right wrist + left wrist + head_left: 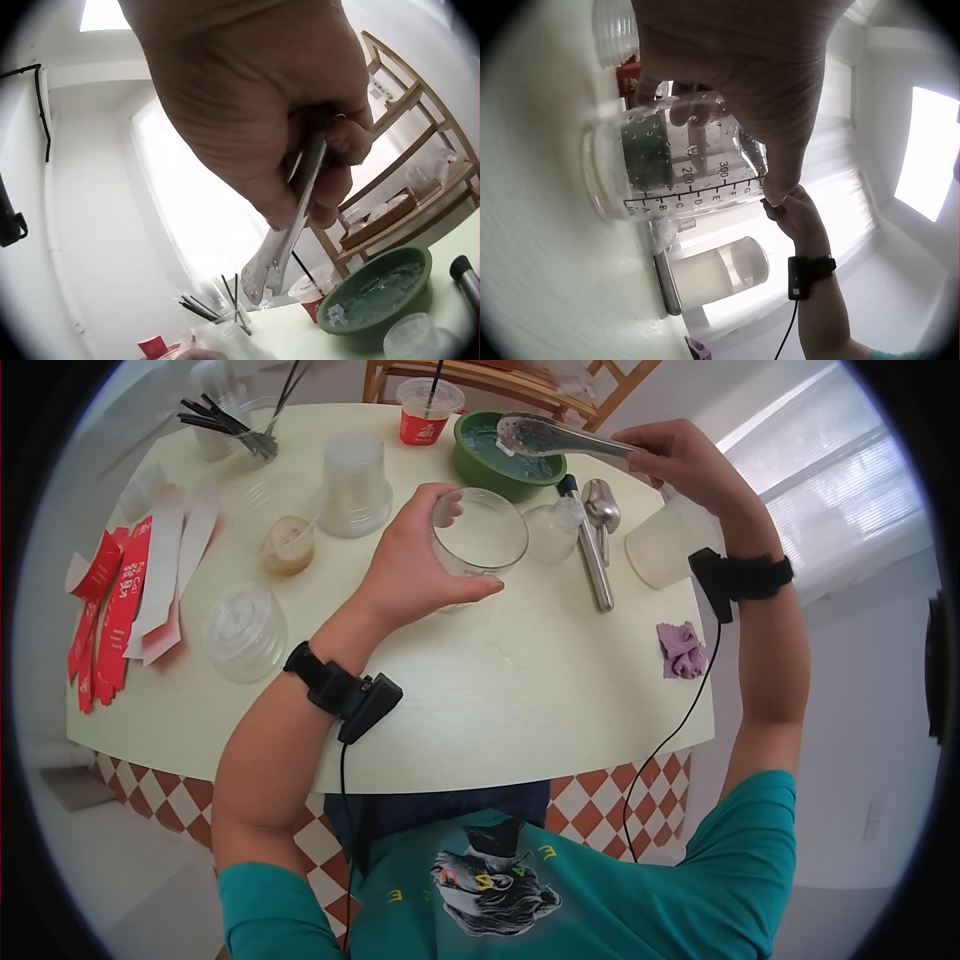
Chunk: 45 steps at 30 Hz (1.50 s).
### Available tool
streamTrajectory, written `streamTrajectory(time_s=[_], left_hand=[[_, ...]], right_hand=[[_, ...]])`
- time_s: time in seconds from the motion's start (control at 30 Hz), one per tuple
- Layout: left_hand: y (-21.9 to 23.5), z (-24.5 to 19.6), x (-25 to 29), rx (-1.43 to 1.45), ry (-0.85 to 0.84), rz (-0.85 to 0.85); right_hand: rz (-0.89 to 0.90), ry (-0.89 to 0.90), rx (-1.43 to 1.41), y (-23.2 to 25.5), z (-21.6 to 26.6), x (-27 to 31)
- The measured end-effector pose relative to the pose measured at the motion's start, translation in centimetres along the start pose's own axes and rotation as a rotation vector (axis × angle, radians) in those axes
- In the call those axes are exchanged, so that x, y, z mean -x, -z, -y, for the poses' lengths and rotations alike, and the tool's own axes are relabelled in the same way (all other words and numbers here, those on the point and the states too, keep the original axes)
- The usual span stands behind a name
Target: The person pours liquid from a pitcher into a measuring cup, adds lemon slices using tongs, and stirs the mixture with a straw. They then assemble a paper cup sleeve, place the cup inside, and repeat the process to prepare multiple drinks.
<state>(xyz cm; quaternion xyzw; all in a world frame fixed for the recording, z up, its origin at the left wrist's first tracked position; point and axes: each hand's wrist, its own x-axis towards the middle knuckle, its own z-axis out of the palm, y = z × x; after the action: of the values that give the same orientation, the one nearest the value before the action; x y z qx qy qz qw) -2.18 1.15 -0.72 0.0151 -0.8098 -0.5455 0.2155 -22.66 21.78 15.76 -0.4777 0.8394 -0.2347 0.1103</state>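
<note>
gripping clear cup [480, 542], tongs [560, 437] over green bowl [478, 468]

Measuring cup [682, 176] reads 200, 300 (letters A–G below); elsewhere illegible.

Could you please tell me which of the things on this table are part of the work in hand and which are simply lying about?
In use:
left hand gripping the cup
right hand gripping the tongs
green bowl under the tongs

Lying about:
red sleeves
lids
purple cloth
scoop
straws
</note>
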Motion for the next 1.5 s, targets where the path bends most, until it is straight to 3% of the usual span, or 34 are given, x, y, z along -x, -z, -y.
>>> streamTrajectory(time_s=[0.17,0.23,0.43,0.5,0.57,0.63,0.7,0.8,0.93,1.03,1.1,1.2,1.33,1.43,1.5], left_hand=[[-0.2,0.2,-0.1,-0.027,-0.061,-0.042],[-0.1,0.1,-0.1,-0.023,-0.070,-0.044],[0.1,0.2,0.0,0.008,0.001,-0.014],[0.0,0.0,0.0,0.016,0.017,-0.008],[0.1,0.0,0.1,0.028,0.017,-0.007],[0.1,0.1,0.0,0.036,0.021,-0.003],[0.0,0.0,-0.1,0.036,0.003,-0.003],[0.0,0.1,-0.1,0.014,-0.058,-0.026],[0.0,0.0,-0.1,0.027,-0.054,-0.023],[0.1,0.1,0.0,0.014,-0.042,-0.021],[0.1,0.2,-0.1,0.003,-0.051,-0.023],[0.1,0.1,-0.1,0.009,-0.043,-0.019],[0.2,0.0,-0.1,0.007,-0.037,-0.019],[0.1,0.1,-0.2,-0.003,-0.039,-0.012],[0.1,0.1,-0.2,0.012,-0.054,-0.015]], right_hand=[[0.100,0.025,0.032,-1.5,3.8,3.6],[0.086,0.192,0.100,-2.5,3.4,3.5],[0.090,0.076,0.034,-1.7,0.8,-0.3],[0.040,0.075,0.107,-1.8,-0.4,-2.3],[-0.133,0.079,0.552,-2.5,-1.3,-4.3],[-0.090,0.023,0.571,-3.1,-1.8,-6.3],[-0.091,0.127,0.644,-3.5,-2.9,-7.9],[-0.064,0.145,0.778,-4.1,-2.7,-9.3],[-0.030,0.157,0.790,-4.3,-2.8,-10.5],[0.036,0.019,0.702,-4.4,-2.6,-11.1],[-0.002,0.203,0.784,-4.4,-3.2,-11.2],[-0.050,0.240,0.777,-4.6,-3.7,-11.1],[-0.081,0.175,0.804,-3.9,-3.7,-9.9],[-0.135,0.191,0.706,-2.7,-3.9,-8.1],[-0.143,0.132,0.557,-1.5,-1.5,-5.3]])
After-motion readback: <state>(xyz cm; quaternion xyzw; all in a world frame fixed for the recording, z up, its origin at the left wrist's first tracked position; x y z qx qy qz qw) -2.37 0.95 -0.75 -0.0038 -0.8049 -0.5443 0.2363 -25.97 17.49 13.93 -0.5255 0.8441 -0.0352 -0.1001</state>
